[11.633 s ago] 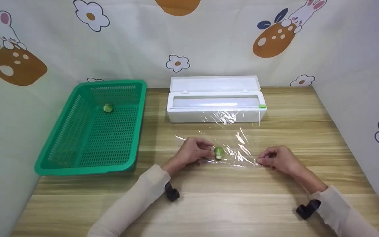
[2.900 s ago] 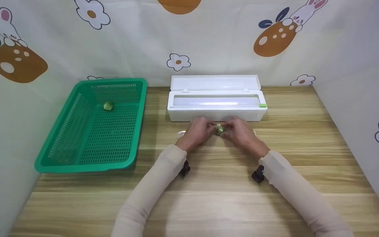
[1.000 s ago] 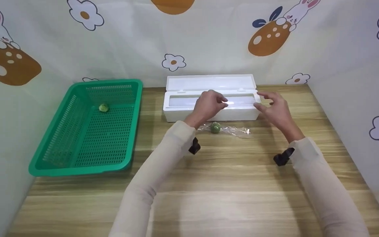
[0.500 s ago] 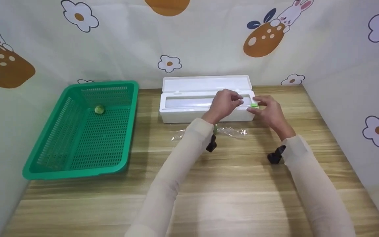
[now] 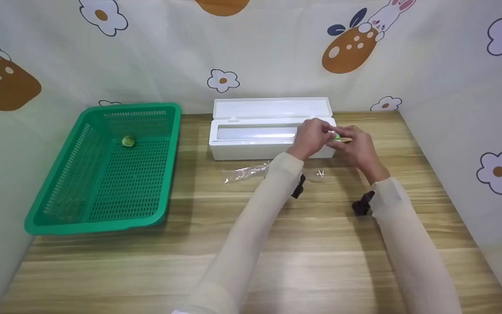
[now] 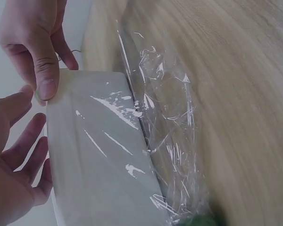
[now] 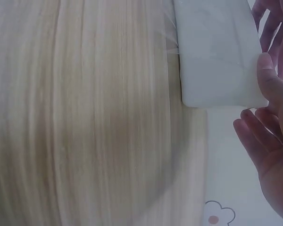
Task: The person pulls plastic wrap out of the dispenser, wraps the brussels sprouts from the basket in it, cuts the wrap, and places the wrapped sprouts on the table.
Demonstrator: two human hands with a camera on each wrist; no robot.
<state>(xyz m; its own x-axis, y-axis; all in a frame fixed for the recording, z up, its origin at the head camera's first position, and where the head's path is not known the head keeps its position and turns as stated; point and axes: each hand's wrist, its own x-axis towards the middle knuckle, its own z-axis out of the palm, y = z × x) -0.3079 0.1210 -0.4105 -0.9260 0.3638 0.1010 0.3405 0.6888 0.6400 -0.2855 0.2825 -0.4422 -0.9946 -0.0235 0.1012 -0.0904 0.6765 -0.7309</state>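
The white box [image 5: 251, 152] has its lid up and a pale roll [image 5: 255, 133] inside. The right hand [image 5: 360, 150] grips the box's right end. The left hand [image 5: 314, 136] is by the green tab [image 5: 337, 137] there; I can't tell if it pinches anything. Crinkly clear wrap [image 5: 244, 173] lies just in front. The green basket [image 5: 103, 226] holds one little sprout [image 5: 128, 141] near its back.

Printed cloth [image 5: 273, 52] behind wooden table [image 5: 312, 244]

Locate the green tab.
In the head view, the green tab is at the right end of the white box, next to the left hand and right hand.
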